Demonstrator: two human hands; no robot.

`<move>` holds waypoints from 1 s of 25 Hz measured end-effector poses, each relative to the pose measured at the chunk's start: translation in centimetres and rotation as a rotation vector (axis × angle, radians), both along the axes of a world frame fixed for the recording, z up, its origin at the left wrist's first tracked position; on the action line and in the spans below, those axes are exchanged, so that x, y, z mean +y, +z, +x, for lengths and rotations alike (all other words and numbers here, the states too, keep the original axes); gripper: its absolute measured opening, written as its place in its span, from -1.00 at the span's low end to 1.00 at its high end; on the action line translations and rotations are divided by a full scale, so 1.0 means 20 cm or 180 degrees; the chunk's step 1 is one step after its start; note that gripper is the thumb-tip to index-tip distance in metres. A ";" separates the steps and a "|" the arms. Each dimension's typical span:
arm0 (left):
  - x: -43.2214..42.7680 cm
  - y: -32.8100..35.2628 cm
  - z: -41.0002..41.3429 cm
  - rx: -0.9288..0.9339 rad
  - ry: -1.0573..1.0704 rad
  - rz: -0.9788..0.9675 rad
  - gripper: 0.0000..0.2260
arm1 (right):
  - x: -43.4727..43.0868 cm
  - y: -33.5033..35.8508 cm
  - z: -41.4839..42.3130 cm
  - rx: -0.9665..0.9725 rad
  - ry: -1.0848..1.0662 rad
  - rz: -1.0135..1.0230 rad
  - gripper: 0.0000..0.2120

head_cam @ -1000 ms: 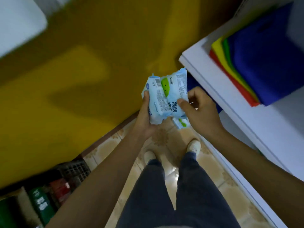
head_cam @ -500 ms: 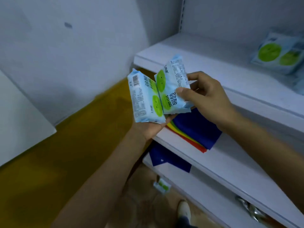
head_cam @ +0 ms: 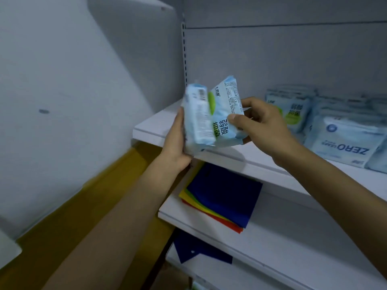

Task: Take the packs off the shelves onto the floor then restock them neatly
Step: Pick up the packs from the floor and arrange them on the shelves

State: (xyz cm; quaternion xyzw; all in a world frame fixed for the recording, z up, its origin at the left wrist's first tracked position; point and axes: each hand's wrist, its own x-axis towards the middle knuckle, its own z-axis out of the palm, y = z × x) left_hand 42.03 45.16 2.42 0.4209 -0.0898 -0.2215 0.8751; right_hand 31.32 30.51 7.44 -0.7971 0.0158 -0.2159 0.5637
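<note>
Restocking is, we judge, under way: our left hand [head_cam: 178, 143] grips one pack [head_cam: 199, 120], our right hand [head_cam: 261, 120] pinches a second pack [head_cam: 225, 114] above the shelf [head_cam: 159, 124] edge, and both next need standing beside the stocked packs [head_cam: 345, 139] right of our hands.

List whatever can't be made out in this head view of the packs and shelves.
All in the head view:
- Left pack: motion-blurred, so its print is unreadable.
- Right pack: the fine print is too small to read, and the right hand covers its far edge.
- Left hand: its fingers are hidden behind the packs.
- Shelved packs: cut off by the right edge, so they can't be counted.
- Lowest shelf: cut off by the bottom edge.
</note>
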 end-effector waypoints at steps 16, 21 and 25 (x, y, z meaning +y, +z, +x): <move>-0.45 0.06 0.18 -0.2327 -0.0433 0.1719 -0.12 | -0.51 0.08 0.19 0.0336 0.0172 -0.0141 -0.59; -0.45 0.07 0.25 -0.2272 -0.0370 0.1976 -0.30 | -0.52 0.04 0.32 0.0207 -0.0167 -0.0302 -0.59; -0.36 0.13 0.31 -0.1549 -0.0239 0.1510 -0.56 | -0.61 0.03 0.36 0.0337 -0.0548 -0.0227 -0.82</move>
